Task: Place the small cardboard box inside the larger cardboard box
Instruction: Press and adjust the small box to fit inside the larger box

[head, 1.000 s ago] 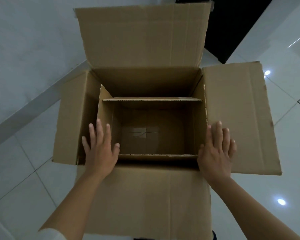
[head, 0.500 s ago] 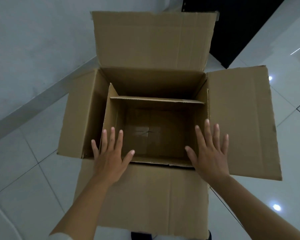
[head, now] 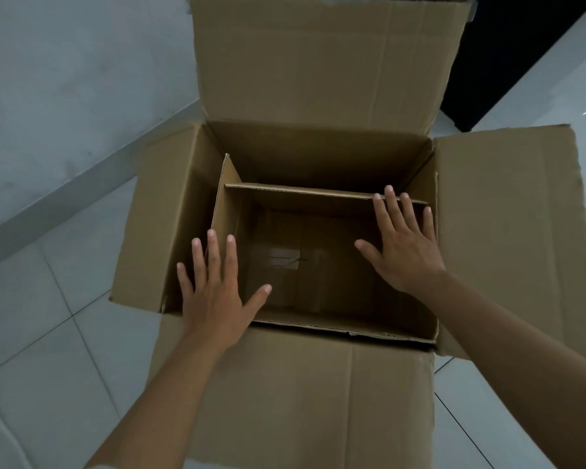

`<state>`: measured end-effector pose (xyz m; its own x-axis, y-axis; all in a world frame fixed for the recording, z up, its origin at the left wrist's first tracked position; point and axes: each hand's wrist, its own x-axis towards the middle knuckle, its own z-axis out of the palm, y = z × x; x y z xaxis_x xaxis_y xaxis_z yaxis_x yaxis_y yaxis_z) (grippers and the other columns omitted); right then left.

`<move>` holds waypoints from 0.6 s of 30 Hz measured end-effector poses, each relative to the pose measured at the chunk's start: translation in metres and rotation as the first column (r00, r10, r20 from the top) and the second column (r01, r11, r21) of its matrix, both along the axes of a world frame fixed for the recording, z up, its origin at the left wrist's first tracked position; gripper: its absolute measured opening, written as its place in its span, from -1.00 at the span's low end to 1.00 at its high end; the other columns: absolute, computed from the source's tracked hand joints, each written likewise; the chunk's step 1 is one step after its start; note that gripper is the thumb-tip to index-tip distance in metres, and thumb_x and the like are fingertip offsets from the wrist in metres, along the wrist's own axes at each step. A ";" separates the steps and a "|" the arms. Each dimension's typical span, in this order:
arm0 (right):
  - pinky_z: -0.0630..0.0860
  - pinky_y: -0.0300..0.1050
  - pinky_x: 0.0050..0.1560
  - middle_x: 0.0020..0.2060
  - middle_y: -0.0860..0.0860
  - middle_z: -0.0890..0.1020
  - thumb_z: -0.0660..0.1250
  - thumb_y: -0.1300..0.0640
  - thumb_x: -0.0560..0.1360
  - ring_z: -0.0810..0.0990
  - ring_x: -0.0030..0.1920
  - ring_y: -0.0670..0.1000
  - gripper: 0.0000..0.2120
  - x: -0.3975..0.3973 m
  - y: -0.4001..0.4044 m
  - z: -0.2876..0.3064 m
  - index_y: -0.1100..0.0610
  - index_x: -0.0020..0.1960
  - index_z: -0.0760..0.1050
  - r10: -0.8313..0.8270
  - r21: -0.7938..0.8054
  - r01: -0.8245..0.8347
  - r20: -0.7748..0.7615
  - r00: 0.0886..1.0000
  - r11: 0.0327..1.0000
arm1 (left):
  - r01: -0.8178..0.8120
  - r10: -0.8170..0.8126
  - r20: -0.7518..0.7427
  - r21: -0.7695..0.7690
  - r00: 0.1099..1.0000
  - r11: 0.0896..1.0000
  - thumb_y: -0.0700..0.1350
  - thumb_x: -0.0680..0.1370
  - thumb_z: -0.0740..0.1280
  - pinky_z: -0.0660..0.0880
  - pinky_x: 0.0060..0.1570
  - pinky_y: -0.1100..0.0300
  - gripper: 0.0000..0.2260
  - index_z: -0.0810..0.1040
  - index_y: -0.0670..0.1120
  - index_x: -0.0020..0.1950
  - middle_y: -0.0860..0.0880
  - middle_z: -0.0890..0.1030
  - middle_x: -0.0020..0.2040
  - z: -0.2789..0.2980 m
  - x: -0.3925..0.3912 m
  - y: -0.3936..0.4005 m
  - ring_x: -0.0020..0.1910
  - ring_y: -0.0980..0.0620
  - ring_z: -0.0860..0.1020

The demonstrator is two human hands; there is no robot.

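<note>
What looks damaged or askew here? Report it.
Small cardboard box sits skewed inside the larger cardboard box, crowded right with a gap on the left. Its near edge is ragged. Both hands, left hand and right hand, are open.

Your left hand (head: 214,292) hides the small box's (head: 318,194) near left corner; the larger box's (head: 504,231) far flap is cropped.

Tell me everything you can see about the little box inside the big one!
The small box is plain brown cardboard, sitting upright inside the big box, toward its near right corner. Its top is open, with flaps standing up along the sides, and it looks empty, with a pale patch, perhaps tape, on its floor. The left hand spreads flat at its near left corner; the right hand spreads over its right side. Both hands are open, gripping nothing.
</note>
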<state>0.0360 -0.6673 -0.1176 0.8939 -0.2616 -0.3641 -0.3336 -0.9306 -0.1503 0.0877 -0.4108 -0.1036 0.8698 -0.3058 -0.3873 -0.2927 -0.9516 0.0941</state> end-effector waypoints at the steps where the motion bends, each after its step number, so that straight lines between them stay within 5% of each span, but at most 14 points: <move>1: -0.33 0.11 0.41 0.48 0.04 -0.29 -0.05 -0.21 0.54 -0.33 0.45 0.07 -0.31 0.002 -0.001 -0.003 0.06 0.43 -0.36 -0.004 -0.002 0.004 -0.004 1.000 1.000 | -0.001 0.001 0.009 -0.010 1.000 1.000 0.37 0.37 -0.05 -0.30 0.34 -0.08 -0.21 -0.50 0.01 0.26 -0.04 -0.45 0.34 -0.002 -0.001 0.001 0.34 -0.06 -0.43; 12: -0.31 0.17 0.41 0.48 0.05 -0.29 0.05 -0.25 0.50 -0.31 0.46 0.09 -0.23 0.066 -0.031 0.002 0.07 0.45 -0.33 -0.037 -0.025 0.036 -0.017 0.999 0.999 | 0.025 -0.025 0.100 -0.006 0.995 1.000 0.42 0.32 -0.07 -0.11 0.32 -0.16 -0.18 -0.27 0.03 0.41 -0.14 -0.20 0.44 -0.017 -0.011 0.016 0.42 -0.15 -0.18; 18: -0.32 0.18 0.40 0.48 0.07 -0.29 0.09 -0.24 0.49 -0.30 0.46 0.10 -0.20 0.068 -0.031 0.006 0.07 0.45 -0.32 -0.020 -0.009 0.020 -0.013 1.000 1.000 | 0.024 -0.022 0.049 -0.036 0.999 0.999 0.47 0.27 -0.19 -0.21 0.35 -0.12 -0.18 -0.40 0.07 0.36 -0.08 -0.35 0.41 -0.015 -0.008 0.016 0.40 -0.08 -0.32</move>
<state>0.1037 -0.6987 -0.1117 0.8837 -0.2827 -0.3729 -0.3541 -0.9250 -0.1378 0.0798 -0.3945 -0.1189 0.8798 -0.3391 -0.3331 -0.3193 -0.9407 0.1142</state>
